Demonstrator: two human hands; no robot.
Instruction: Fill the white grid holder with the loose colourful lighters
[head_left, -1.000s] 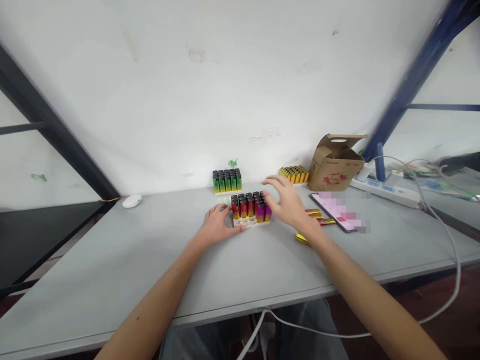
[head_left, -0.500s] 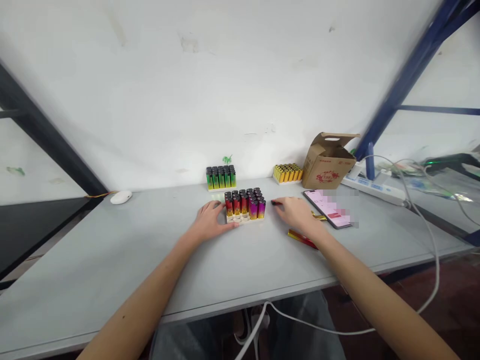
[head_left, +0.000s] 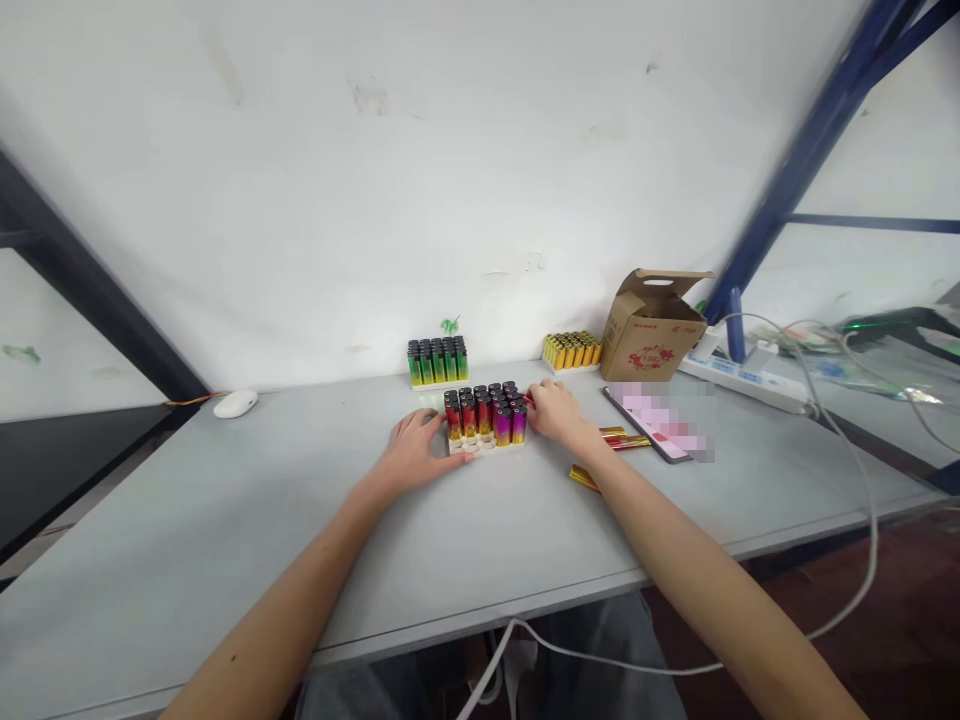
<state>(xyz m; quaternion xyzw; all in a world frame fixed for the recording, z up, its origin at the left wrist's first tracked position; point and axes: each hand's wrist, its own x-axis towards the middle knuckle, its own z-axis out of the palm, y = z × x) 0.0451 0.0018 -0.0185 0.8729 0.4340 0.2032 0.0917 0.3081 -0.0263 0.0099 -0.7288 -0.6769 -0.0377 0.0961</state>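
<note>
A white computer mouse (head_left: 235, 403) lies far left on the grey table (head_left: 225, 540), near the wall. The left hand (head_left: 415, 452) lies flat and released against the left edge of the tray of red-and-purple lighters (head_left: 485, 416), apparently to steady it. At the tray's right rear corner the right hand (head_left: 553, 411) curls round one red lighter; its grip looks clenched on it, seemingly seating it in a slot. Loose lighters (head_left: 622, 437) lie on the table just right of that wrist. Behind stand a tray of green lighters (head_left: 436, 361) and a tray of yellow lighters (head_left: 571, 350), then a cardboard box (head_left: 652, 325), a phone (head_left: 651, 420) and a power strip (head_left: 750, 378). A white wall (head_left: 450, 180) backs the table; blue shelving frames (head_left: 810, 150) stand right.
</note>
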